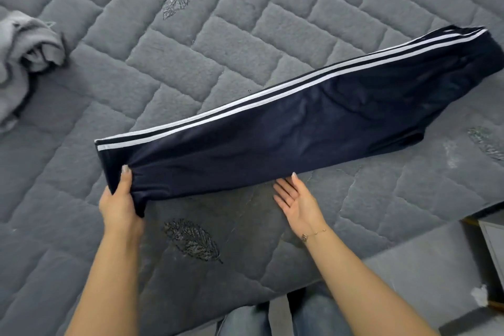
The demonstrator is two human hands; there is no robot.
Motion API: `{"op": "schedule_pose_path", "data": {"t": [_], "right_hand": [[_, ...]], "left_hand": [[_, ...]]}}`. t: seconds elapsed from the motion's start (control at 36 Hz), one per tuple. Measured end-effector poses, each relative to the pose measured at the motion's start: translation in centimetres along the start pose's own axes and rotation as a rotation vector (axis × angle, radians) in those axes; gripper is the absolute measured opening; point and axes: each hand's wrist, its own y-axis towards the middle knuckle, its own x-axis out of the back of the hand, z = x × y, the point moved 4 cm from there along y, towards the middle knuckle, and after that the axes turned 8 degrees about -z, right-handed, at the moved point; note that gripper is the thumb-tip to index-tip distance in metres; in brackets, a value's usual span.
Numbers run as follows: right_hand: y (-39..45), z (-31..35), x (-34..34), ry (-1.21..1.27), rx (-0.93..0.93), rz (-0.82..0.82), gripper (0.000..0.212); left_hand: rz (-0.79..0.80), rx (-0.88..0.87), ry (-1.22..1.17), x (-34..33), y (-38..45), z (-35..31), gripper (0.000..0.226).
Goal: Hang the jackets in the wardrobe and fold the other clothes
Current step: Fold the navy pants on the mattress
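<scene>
Quilted grey bedding fills my view, a crumpled grey garment far left of the fingers. My left hand grips the navy trousers' cuff end; they stretch rightward, 2 white stripes up. My right hand lies open, palm up, fingertips at the hem. I'd slide it under mid-leg and fold squarely.

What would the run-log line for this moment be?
stage: folding pants | left hand: grips pants hem | right hand: open, palm up at pants edge | bed: pants laid lengthwise | grey garment: crumpled, unfolded
</scene>
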Motion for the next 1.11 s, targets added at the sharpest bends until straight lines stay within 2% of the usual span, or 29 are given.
{"op": "schedule_pose_path", "data": {"t": [0.06,0.17,0.31,0.39,0.44,0.53,0.61,0.75,0.86,0.94,1.11], "right_hand": [[0.3,0.6,0.8,-0.011,0.007,-0.009,0.02],[0.8,2.0,2.5,-0.029,0.035,-0.017,0.018],[1.6,5.8,5.2,0.005,0.095,-0.117,0.027],[2.7,9.9,7.8,0.042,0.139,-0.237,0.029],[3.6,13.0,9.8,0.08,0.15,-0.315,0.038],[5.5,18.0,12.5,0.112,0.156,-0.357,0.043],[7.1,22.7,14.3,0.069,0.17,-0.319,0.048],[8.7,27.1,16.0,-0.197,0.074,-0.124,0.029],[9.6,29.9,18.4,-0.384,0.038,-0.008,0.015],[10.2,31.7,20.8,-0.424,0.05,-0.017,0.019],[11.2,34.8,25.3,-0.363,-0.016,-0.014,0.026]], "left_hand": [[0.006,-0.003,0.008,1.0,0.2,-0.8,0.017],[0.074,-0.008,0.177,0.2,-1.2,-1.3,0.041],[0.06,0.001,0.226,-4.0,-6.5,-2.0,0.045],[0.124,-0.04,0.171,-8.0,-10.7,-2.1,0.041],[0.165,-0.085,0.132,-10.9,-13.7,-2.1,0.039],[0.229,-0.148,0.087,-15.5,-17.8,-1.8,0.036],[0.265,-0.162,0.072,-20.4,-21.5,-0.8,0.036],[0.309,-0.172,0.074,-29.2,-27.2,1.6,0.031],[0.383,-0.229,0.111,-37.8,-32.0,3.4,0.04],[0.481,-0.212,0.126,-44.5,-35.2,4.9,0.043],[0.775,-0.105,0.17,-58.0,-41.9,10.0,0.037]]}}
